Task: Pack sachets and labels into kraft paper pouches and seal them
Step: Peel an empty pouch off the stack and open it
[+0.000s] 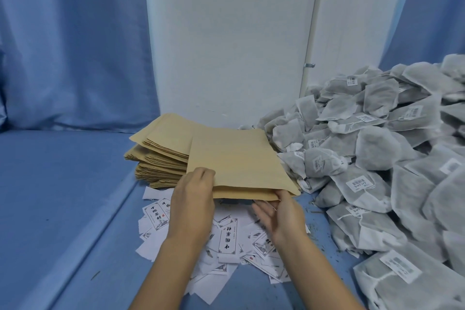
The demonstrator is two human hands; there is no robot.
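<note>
A kraft paper pouch [236,161] is held level above the blue surface, its near edge toward me. My left hand [193,199] grips the pouch's near left edge, fingers curled over the top. My right hand [279,214] holds the near right corner, thumb at the open mouth, fingers spread beneath. Behind and to the left lies a stack of kraft pouches [158,156]. White printed labels [229,236] lie scattered below my hands. A big heap of grey sachets [377,148] with barcode stickers fills the right side.
Blue cloth [57,196] covers the work surface, with a raised fold running diagonally at the left. A white wall panel [226,33] and blue curtains [70,40] stand behind. Loose herb crumbs dot the cloth near the sachets.
</note>
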